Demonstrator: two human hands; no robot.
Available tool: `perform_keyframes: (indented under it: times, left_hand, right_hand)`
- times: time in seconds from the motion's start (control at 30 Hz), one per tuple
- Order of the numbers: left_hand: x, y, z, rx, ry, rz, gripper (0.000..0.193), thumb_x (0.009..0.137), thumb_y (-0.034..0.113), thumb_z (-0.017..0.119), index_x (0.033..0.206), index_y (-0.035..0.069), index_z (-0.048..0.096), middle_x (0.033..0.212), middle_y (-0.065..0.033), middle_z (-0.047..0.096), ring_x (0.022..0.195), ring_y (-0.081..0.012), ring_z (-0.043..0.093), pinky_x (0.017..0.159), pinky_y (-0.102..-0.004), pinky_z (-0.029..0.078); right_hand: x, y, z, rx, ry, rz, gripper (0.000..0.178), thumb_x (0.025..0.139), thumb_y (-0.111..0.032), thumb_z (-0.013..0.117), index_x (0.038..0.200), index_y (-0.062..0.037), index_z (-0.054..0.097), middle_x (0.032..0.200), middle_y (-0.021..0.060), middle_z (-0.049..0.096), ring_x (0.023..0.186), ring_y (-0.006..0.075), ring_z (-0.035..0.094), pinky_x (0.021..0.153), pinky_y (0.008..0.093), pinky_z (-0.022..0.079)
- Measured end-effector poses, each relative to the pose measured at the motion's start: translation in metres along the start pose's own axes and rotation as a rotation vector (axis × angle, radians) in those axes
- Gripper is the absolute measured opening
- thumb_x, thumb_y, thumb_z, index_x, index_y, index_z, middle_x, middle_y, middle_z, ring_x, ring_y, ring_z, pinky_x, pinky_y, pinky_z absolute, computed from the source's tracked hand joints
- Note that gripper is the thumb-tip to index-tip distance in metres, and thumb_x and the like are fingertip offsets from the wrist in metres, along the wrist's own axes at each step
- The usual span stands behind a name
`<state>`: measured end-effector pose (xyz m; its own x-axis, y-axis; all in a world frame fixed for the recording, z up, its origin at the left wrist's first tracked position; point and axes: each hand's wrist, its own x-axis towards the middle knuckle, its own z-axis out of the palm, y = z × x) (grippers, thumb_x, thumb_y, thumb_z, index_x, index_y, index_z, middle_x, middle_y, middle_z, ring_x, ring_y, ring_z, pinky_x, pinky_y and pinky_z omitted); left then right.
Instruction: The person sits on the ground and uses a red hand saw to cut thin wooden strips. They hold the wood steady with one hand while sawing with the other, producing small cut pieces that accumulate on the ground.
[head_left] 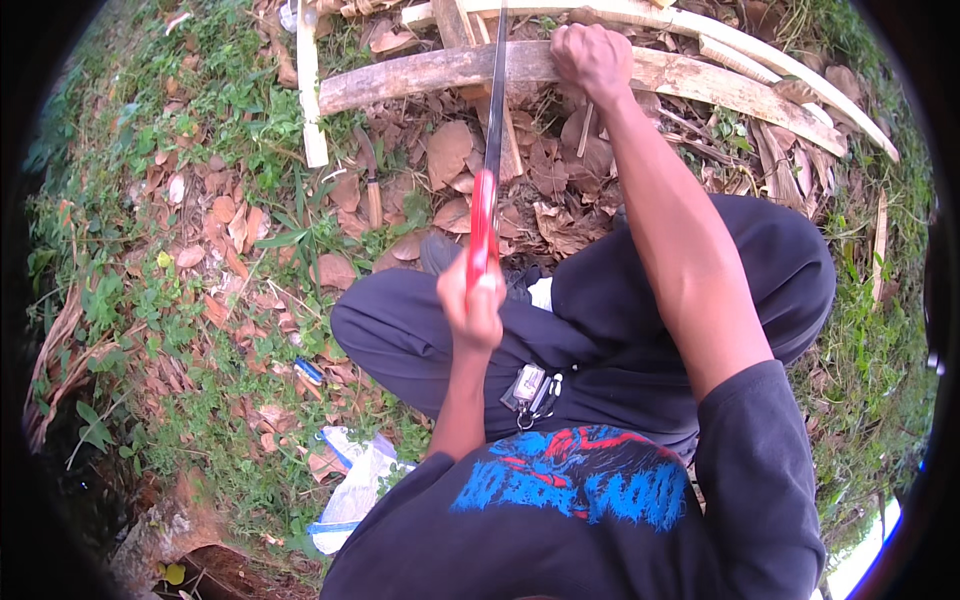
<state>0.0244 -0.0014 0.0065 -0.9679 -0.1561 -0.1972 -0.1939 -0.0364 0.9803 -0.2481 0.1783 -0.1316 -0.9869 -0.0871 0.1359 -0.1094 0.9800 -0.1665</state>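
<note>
My left hand (473, 308) is closed round the red handle (483, 225) of a hand saw. Its long, narrow blade (496, 110) points away from me and crosses a weathered wooden plank (410, 78), seen almost edge-on. Farther right, my right hand (594, 62) is wrapped over the same plank as a fist, its arm stretched out. Beneath the plank, a lighter piece of wood (508, 150) runs crosswise. How deep the blade sits in the wood cannot be made out.
Pale curved wood strips (700, 25) lie beyond the plank, and an upright-looking strip (308, 100) meets its left end. A knife (373, 185) with a wooden handle rests among dry leaves. Left of my crossed legs are a blue object (308, 371) and a white plastic bag (365, 485).
</note>
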Motion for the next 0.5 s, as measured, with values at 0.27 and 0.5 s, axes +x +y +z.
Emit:
perform_keyframes:
  times: [0.27, 0.5]
  left_hand:
    - [0.063, -0.01, 0.017, 0.156, -0.026, 0.049, 0.018, 0.087, 0.013, 0.041, 0.074, 0.001, 0.045, 0.059, 0.002, 0.042, 0.047, -0.004, 0.035, 0.042, -0.0214, 0.026]
    - [0.047, -0.011, 0.014, 0.142, -0.04, 0.144, 0.021, 0.088, 0.009, 0.039, 0.088, -0.005, 0.054, 0.056, -0.0026, 0.044, 0.044, -0.0064, 0.037, 0.043, -0.0228, 0.029]
  right_hand:
    - [-0.01, 0.008, 0.019, -0.021, 0.062, -0.072, 0.016, 0.08, -0.017, 0.052, 0.067, -0.0175, 0.061, 0.063, 0.002, 0.066, 0.056, 0.0145, 0.065, 0.041, 0.0309, 0.049]
    - [-0.012, -0.008, -0.018, 0.035, -0.077, -0.08, 0.02, 0.081, -0.017, 0.051, 0.062, -0.0175, 0.057, 0.059, 0.0015, 0.065, 0.052, 0.0153, 0.064, 0.047, 0.0318, 0.051]
